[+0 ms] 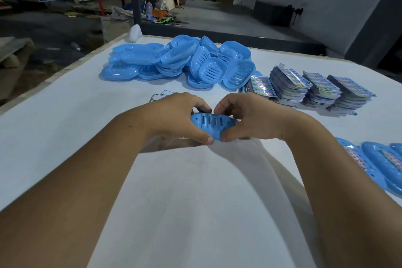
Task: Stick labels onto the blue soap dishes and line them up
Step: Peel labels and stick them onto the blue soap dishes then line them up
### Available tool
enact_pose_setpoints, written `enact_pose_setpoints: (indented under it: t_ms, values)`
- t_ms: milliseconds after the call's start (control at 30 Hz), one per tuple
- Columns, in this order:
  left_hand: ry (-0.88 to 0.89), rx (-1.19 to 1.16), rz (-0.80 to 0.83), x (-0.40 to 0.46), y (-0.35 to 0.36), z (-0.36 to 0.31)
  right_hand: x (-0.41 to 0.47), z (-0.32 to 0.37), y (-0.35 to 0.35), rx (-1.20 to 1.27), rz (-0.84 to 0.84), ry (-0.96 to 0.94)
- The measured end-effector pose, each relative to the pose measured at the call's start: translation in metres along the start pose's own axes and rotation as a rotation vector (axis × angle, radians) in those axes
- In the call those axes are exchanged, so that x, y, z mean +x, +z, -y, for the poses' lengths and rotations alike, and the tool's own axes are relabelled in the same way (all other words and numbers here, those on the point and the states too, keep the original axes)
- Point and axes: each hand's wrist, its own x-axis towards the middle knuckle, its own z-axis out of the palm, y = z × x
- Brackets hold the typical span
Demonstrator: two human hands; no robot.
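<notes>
**Both hands hold one blue soap dish above a white tabletop, with most dishes not yet labelled**

Seen from a head-worn camera looking down along two bare forearms. The left hand (174,113) curls around the left end of a blue soap dish (212,125), thumb on the near edge and fingers over the far edge. The right hand (243,115) grips the right end the same way, its fingertips bent over the top. The soap dish sits between the two hands, near the middle of the white tabletop (65,137), slotted face toward the camera. Whether a label is being pressed onto it cannot be told; the fingers hide that part.

Beyond the left hand, just past its knuckles, lie a few small white labels (159,94). Further off, beyond both hands, a loose pile of blue soap dishes (180,62) is heaped in no order. Beyond the right hand and to its right stand several stacks of colourful printed label cards (313,89).

To the right of the right hand, at the tabletop's edge, a row of labelled soap dishes (378,163) lies overlapping, printed labels showing on them.

Judging from this, a few dishes are finished and lined up, while the large pile remains to be labelled.
</notes>
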Motion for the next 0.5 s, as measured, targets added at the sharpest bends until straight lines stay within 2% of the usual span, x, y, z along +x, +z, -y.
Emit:
enact_pose_setpoints:
  t_ms: [167,233,367,500]
  values:
    - [-0.025,-0.041,0.016,-0.001,-0.006,-0.001,0.002,-0.003,0.000,0.068,0.010,0.009]
    - [-0.063,-0.077,-0.076,0.002,-0.012,0.005,0.004,-0.006,-0.002,0.094,-0.074,0.002]
    - [-0.299,0.086,-0.368,0.004,-0.028,0.031,0.008,-0.009,-0.009,0.116,-0.302,-0.040]
    - [-0.454,0.237,-0.329,-0.004,-0.030,0.037,0.011,-0.010,-0.008,0.069,-0.344,-0.035]
